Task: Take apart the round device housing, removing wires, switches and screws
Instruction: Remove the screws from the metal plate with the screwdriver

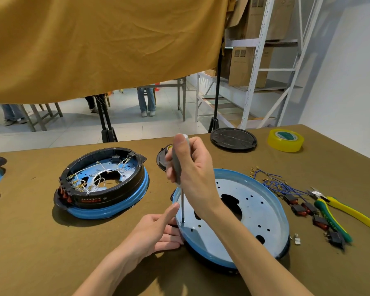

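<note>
A blue round housing plate [263,212] with holes lies in front of me. My right hand [192,165] grips a grey-handled screwdriver [179,180] held upright, its tip on a screw [182,222] near the plate's left rim. My left hand [158,231] holds the plate's left edge, thumb raised beside the shaft. A second housing [103,184] with black ring, white wires and red switches sits at the left. Removed blue wires [278,184] and black switches [308,210] lie to the right.
Yellow-green pliers [346,212] lie at the right. A black round cover [233,138] and a yellow tape roll [285,140] sit at the far edge. Another black part [161,159] lies behind my right hand. A small metal clip [296,239] rests near the plate.
</note>
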A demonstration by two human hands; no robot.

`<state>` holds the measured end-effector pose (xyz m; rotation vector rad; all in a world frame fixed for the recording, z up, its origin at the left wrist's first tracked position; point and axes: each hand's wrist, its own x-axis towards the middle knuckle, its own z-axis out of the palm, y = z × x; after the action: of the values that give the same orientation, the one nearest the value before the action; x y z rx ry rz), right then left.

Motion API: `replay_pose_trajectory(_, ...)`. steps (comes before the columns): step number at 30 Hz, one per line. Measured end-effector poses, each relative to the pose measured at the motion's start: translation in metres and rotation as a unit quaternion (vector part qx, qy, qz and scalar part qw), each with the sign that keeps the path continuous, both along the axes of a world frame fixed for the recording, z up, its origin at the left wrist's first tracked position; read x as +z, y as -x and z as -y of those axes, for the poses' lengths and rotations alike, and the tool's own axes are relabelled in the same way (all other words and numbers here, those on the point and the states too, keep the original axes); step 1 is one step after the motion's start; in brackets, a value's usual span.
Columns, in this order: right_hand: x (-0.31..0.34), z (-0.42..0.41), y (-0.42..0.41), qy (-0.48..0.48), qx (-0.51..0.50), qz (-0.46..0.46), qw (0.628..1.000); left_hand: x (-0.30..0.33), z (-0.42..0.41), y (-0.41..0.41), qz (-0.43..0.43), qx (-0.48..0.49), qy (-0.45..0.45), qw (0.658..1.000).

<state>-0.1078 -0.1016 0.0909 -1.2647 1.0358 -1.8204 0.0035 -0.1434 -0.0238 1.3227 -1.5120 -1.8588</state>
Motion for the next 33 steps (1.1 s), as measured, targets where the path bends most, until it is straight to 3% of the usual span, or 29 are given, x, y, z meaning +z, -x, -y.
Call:
replay_pose_trajectory(19,0.0072,-0.0027,0.0091,-0.017,0.034,0.045,0.998,-0.005,0.0056,-0.0028,0.003,-0.017,-0.006,1.0)
replay_pose_trajectory(28,0.008,-0.004,0.007,-0.028,0.014,-0.009,0.999,-0.0046,0.0057,-0.0017,0.008,-0.019,-0.006,1.0)
replay_pose_trajectory(33,0.0056,-0.0028,0.0063,-0.031,0.01,0.044,0.998,-0.0067,0.0057,-0.0027,0.002,-0.015,-0.008,1.0)
